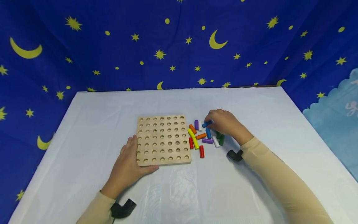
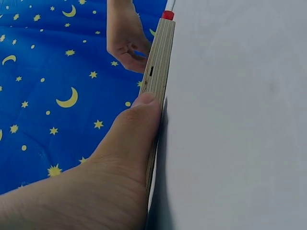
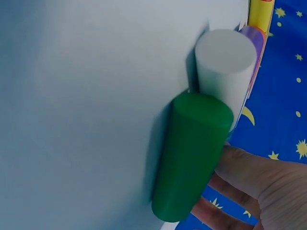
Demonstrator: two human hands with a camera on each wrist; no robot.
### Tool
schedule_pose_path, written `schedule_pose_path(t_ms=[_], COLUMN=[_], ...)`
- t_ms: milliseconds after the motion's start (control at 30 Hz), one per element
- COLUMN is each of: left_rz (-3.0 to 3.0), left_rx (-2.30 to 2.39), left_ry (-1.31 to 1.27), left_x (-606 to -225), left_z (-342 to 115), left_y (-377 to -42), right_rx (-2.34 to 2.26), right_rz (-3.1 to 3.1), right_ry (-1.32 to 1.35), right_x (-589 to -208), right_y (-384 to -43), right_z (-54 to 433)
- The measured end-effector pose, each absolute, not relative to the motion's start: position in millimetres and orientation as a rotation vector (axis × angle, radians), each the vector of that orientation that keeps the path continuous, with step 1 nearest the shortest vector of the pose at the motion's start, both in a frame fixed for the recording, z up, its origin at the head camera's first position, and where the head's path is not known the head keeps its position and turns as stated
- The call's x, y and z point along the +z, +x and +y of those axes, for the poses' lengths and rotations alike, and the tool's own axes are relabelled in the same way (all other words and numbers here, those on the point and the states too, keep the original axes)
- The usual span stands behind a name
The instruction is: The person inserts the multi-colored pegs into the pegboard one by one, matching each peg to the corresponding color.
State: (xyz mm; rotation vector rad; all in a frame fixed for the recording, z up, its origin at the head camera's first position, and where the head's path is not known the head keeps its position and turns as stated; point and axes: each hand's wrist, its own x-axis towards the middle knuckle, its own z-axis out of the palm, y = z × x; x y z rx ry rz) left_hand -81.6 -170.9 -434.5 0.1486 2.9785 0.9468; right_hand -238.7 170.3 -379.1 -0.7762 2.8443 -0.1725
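A square wooden peg board (image 1: 166, 163) with rows of round holes lies flat on the table. My left hand (image 1: 127, 165) holds it by the near left corner, fingers along the left side and thumb (image 2: 144, 108) against the front edge. To the right of the board, my right hand (image 1: 223, 122) pinches a blue peg (image 1: 206, 124) above the loose pegs. Beneath that hand lie another blue peg (image 1: 208, 133), a white peg (image 1: 216, 142) and green pegs (image 1: 222, 140). A green peg (image 3: 192, 158) hides part of the fingers in the right wrist view.
Between board and right hand lie yellow (image 1: 196, 143), orange (image 1: 200, 136), purple (image 1: 207, 141) and red pegs (image 1: 201, 151), some touching. White cloth covers the table (image 1: 112, 105). A blue star-patterned curtain (image 1: 156, 37) hangs behind it. A black wrist device (image 1: 123, 209) sits by the left sleeve.
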Motion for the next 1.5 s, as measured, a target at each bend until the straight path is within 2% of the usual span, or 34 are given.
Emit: schedule_pose_path(t_ms=[833,1500], left_rz=[3.0,2.989], left_rx=[0.936,0.957], left_ry=[0.16,0.152], left_x=[-435.5,-435.0], left_z=[-171.4,-170.1], left_y=[-81.5,-81.6], right_rx=[-0.456,-1.026], right_rz=[2.738,2.657], right_ry=[-0.611,-0.632], right_x=[-375.1,-372.6], right_y=[-248.0,-263.9], right_z=[174.2,121.2])
